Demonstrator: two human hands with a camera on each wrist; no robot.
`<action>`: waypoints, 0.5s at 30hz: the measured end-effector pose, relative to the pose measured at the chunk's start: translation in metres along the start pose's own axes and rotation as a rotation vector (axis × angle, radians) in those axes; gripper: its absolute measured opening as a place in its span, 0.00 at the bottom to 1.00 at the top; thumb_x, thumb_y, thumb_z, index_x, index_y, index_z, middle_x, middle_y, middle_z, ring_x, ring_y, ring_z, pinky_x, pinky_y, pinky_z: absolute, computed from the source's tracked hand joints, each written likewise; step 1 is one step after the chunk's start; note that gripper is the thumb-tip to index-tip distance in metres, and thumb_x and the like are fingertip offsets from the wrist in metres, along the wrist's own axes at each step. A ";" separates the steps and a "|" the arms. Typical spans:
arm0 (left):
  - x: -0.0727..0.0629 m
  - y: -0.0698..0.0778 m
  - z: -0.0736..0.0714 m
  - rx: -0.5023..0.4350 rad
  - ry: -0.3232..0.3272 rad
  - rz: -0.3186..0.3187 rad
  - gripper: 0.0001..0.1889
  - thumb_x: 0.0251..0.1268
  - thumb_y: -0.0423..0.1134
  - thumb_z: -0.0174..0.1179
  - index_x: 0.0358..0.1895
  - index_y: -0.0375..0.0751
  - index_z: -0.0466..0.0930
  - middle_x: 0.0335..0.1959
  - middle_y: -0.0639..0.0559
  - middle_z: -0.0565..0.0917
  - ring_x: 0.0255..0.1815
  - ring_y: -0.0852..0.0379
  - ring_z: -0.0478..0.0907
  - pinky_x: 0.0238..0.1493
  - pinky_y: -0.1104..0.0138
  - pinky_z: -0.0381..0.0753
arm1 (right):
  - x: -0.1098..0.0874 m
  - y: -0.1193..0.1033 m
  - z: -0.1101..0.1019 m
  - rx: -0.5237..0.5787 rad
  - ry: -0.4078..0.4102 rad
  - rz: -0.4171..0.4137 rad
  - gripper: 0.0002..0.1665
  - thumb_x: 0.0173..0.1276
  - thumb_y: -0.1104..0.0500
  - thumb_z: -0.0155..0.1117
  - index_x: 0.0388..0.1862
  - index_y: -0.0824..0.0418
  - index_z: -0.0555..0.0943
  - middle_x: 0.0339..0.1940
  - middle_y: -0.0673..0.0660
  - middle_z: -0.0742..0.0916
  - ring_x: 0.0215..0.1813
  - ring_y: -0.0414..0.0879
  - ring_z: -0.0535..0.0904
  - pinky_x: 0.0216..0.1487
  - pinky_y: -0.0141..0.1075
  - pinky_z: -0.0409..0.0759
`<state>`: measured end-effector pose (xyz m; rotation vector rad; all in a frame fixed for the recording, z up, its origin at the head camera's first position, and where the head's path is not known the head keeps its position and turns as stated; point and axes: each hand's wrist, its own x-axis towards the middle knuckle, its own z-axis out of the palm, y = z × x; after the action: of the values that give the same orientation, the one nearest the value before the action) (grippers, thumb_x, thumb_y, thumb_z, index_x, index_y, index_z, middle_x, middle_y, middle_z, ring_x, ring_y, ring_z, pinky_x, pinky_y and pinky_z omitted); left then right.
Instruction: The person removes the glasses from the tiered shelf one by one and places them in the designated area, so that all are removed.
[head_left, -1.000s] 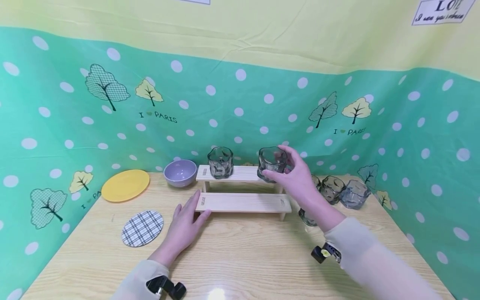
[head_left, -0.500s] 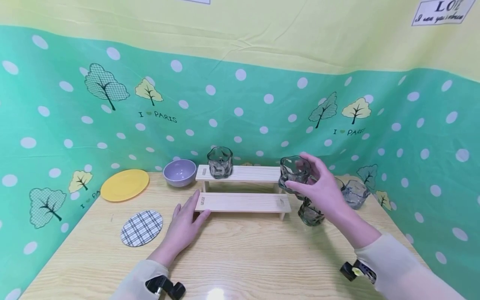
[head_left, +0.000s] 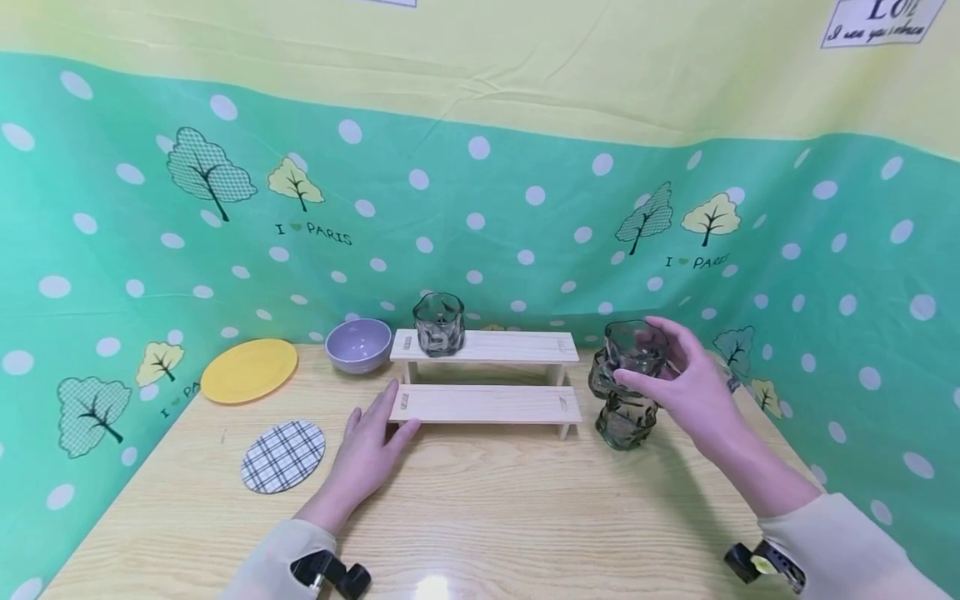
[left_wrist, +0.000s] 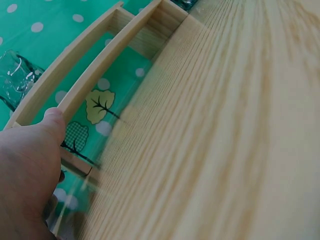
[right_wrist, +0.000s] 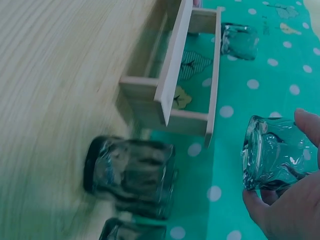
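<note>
My right hand (head_left: 693, 387) holds a grey, wavy-sided glass (head_left: 636, 346) by its sides, thumb in front and fingers behind. In the right wrist view this glass (right_wrist: 275, 150) is lifted off the table. My left hand (head_left: 367, 446) lies at the left end of a two-tier wooden rack (head_left: 487, 404); its thumb touches the front edge of the lower tier, as the left wrist view also shows. A second grey glass (head_left: 439, 325) stands on the left part of the upper tier. Another glass (head_left: 624, 427) stands on the table right of the rack, below the held one.
Further glasses, partly hidden by the right hand, stand behind, including a smoky one (head_left: 600, 375). Left of the rack are a purple bowl (head_left: 360, 346), a yellow plate (head_left: 250, 372) and a checked round mat (head_left: 283, 457). A green dotted cloth (head_left: 480, 208) hangs behind the table.
My right hand has carried its glass from the right part of the upper tier rightward and slightly down, over the glasses at the right. My left hand has stayed at the rack.
</note>
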<state>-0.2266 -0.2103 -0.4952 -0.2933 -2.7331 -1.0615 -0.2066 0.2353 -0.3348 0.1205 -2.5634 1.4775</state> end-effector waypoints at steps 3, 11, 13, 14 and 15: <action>0.000 0.000 0.000 -0.004 -0.003 -0.002 0.44 0.87 0.57 0.59 0.90 0.36 0.53 0.87 0.32 0.61 0.87 0.33 0.58 0.87 0.34 0.39 | -0.003 0.008 -0.007 -0.018 0.022 0.006 0.61 0.69 0.46 0.85 0.92 0.51 0.59 0.78 0.57 0.78 0.79 0.54 0.72 0.72 0.23 0.74; 0.000 0.002 -0.001 -0.006 -0.007 -0.007 0.44 0.87 0.56 0.59 0.90 0.36 0.52 0.87 0.32 0.61 0.87 0.34 0.58 0.87 0.35 0.39 | -0.009 0.024 -0.026 -0.020 0.027 0.054 0.63 0.71 0.46 0.83 0.93 0.51 0.55 0.81 0.60 0.75 0.83 0.60 0.68 0.82 0.38 0.69; 0.000 0.002 -0.001 -0.007 -0.007 -0.007 0.44 0.87 0.55 0.60 0.90 0.36 0.52 0.87 0.32 0.61 0.87 0.34 0.58 0.87 0.35 0.39 | -0.010 0.028 -0.030 -0.037 0.025 0.060 0.63 0.72 0.45 0.83 0.94 0.52 0.53 0.82 0.61 0.74 0.83 0.60 0.68 0.84 0.46 0.69; 0.000 0.002 -0.002 -0.006 -0.007 -0.006 0.44 0.87 0.55 0.60 0.90 0.36 0.52 0.87 0.32 0.61 0.87 0.34 0.58 0.87 0.35 0.39 | -0.011 0.030 -0.032 -0.048 0.028 0.062 0.63 0.72 0.45 0.82 0.94 0.52 0.53 0.82 0.61 0.74 0.83 0.59 0.68 0.84 0.46 0.69; 0.000 0.002 -0.002 -0.007 -0.007 -0.007 0.43 0.87 0.55 0.60 0.90 0.36 0.52 0.87 0.32 0.61 0.88 0.34 0.58 0.87 0.35 0.39 | -0.011 0.032 -0.034 -0.055 0.032 0.058 0.63 0.72 0.46 0.82 0.94 0.53 0.53 0.81 0.61 0.74 0.81 0.57 0.70 0.81 0.39 0.72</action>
<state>-0.2259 -0.2098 -0.4923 -0.2896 -2.7396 -1.0735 -0.1969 0.2808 -0.3479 0.0148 -2.6007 1.4150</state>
